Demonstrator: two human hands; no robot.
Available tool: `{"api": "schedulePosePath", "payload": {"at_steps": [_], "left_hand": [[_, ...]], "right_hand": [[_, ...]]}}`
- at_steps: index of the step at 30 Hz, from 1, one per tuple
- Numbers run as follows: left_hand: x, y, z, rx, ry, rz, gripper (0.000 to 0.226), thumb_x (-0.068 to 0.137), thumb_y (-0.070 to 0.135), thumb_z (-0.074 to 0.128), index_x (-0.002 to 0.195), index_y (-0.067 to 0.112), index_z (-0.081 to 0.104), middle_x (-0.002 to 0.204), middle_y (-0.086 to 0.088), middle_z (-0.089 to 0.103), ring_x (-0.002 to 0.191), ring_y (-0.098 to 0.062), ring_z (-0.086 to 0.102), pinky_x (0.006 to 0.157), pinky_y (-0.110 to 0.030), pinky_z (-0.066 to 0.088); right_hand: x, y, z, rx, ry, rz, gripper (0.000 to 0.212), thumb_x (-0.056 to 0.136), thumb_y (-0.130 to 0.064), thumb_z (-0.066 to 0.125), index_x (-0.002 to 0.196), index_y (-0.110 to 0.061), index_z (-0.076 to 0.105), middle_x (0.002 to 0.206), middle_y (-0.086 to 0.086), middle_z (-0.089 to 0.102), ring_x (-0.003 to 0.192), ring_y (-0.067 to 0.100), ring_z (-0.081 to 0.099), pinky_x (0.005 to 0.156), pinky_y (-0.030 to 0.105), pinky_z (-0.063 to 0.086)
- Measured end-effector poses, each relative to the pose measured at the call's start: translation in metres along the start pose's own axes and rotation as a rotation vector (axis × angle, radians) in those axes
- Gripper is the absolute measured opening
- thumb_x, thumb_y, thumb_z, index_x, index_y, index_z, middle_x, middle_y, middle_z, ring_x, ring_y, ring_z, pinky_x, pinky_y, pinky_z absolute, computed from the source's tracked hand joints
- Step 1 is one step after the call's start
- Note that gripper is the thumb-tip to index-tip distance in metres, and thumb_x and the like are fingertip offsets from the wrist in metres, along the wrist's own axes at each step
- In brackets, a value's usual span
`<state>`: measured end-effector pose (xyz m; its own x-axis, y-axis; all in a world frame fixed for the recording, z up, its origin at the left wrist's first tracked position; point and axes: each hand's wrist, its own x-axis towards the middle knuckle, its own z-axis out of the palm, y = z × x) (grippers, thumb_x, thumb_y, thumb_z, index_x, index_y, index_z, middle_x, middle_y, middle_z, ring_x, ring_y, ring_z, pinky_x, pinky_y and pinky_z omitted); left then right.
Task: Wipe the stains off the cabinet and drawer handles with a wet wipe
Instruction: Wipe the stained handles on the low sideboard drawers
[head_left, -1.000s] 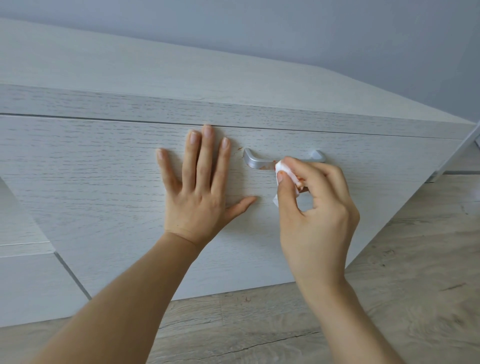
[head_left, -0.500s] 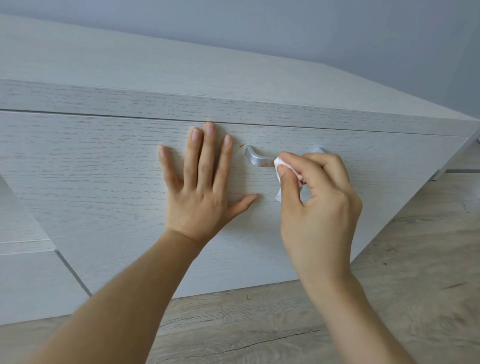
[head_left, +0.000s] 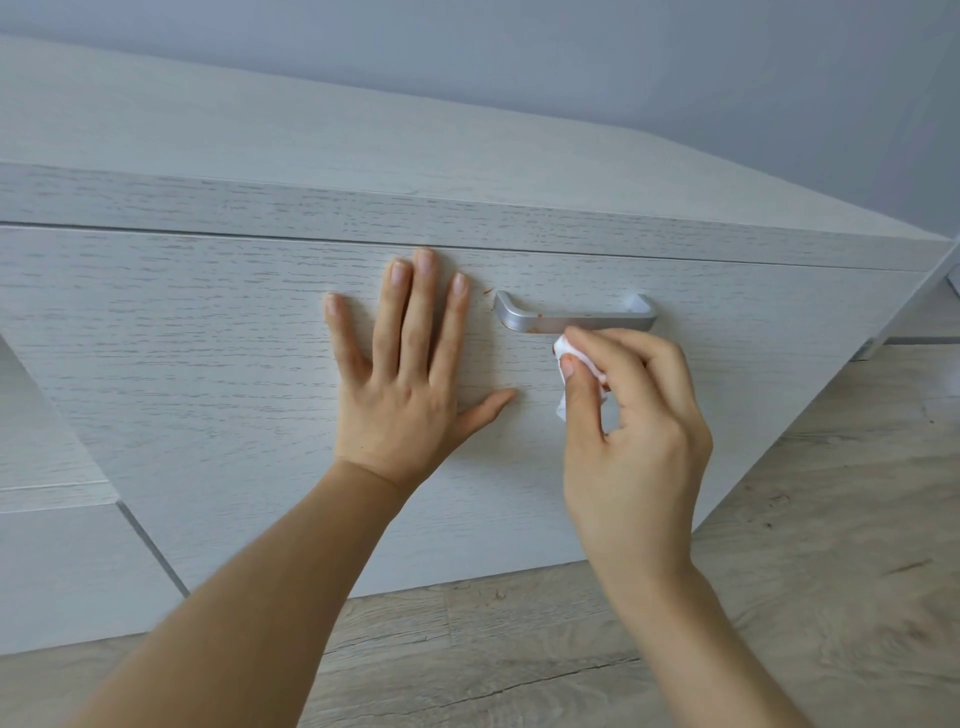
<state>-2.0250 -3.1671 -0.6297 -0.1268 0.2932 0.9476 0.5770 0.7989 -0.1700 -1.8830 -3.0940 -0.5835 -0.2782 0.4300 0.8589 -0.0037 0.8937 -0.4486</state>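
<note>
Here the left hand (head_left: 400, 384) lies flat against the pale wood-grain drawer front (head_left: 208, 353), its fingers straight and spread, thumb out to the side toward the handle. The right hand (head_left: 634, 431) curls its thumb and fingers round one small crumpled white wipe (head_left: 569, 358), which sits just under the lower edge of the single handle (head_left: 571, 318). That handle is a brushed grey metal bar with rounded corners, flecked with reddish stains; another small reddish mark (head_left: 487, 291) shows on the wood beside its left end. The floor (head_left: 779, 597) below is light plank laminate.
</note>
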Motion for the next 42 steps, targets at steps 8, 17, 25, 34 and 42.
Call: {"api": "schedulePosePath", "payload": {"at_steps": [8,17,25,34,42], "left_hand": [[-0.002,0.000,0.004,0.022,0.035,0.012,0.095,0.085,0.074,0.043,0.146,0.003,0.022,0.147,-0.019,0.020,0.144,-0.029,0.005,0.112,-0.058,0.001],[-0.003,0.001,0.006,0.033,0.043,0.018,0.094,0.086,0.073,0.041,0.147,0.005,0.019,0.147,-0.019,0.020,0.140,-0.029,0.011,0.113,-0.058,0.001],[-0.003,0.001,0.006,0.020,0.049,0.024,0.097,0.085,0.074,0.043,0.147,0.005,0.017,0.147,-0.019,0.020,0.140,-0.030,0.011,0.113,-0.057,-0.002],[-0.004,0.000,0.008,0.011,0.063,0.022,0.092,0.088,0.071,0.040,0.147,0.006,0.016,0.150,-0.019,0.016,0.145,-0.029,0.005,0.113,-0.057,-0.002],[-0.003,0.001,0.008,0.000,0.077,0.020,0.090,0.088,0.069,0.041,0.148,0.006,0.017,0.149,-0.018,0.018,0.141,-0.028,0.012,0.114,-0.056,-0.001]], "right_hand": [[0.002,-0.007,0.012,0.031,0.051,0.003,0.011,0.083,0.001,0.067,0.093,-0.003,0.072,0.086,0.009,0.066,0.076,0.009,0.055,0.074,0.004,0.037],[0.002,-0.009,0.016,0.033,0.064,-0.019,0.009,0.082,0.001,0.069,0.090,-0.003,0.073,0.084,0.009,0.068,0.077,0.010,0.057,0.074,0.004,0.038],[0.008,-0.009,0.001,0.036,0.083,-0.021,0.012,0.083,0.000,0.066,0.092,-0.004,0.072,0.083,0.008,0.064,0.073,0.009,0.056,0.072,0.007,0.039],[0.013,-0.021,0.007,-0.027,-0.057,0.003,0.015,0.086,0.000,0.063,0.098,-0.002,0.072,0.085,0.011,0.059,0.075,0.004,0.046,0.074,-0.003,0.030],[0.013,-0.024,0.008,-0.018,-0.095,-0.027,0.018,0.087,-0.001,0.060,0.101,-0.003,0.071,0.086,0.006,0.055,0.074,0.000,0.042,0.074,-0.004,0.029]]}}
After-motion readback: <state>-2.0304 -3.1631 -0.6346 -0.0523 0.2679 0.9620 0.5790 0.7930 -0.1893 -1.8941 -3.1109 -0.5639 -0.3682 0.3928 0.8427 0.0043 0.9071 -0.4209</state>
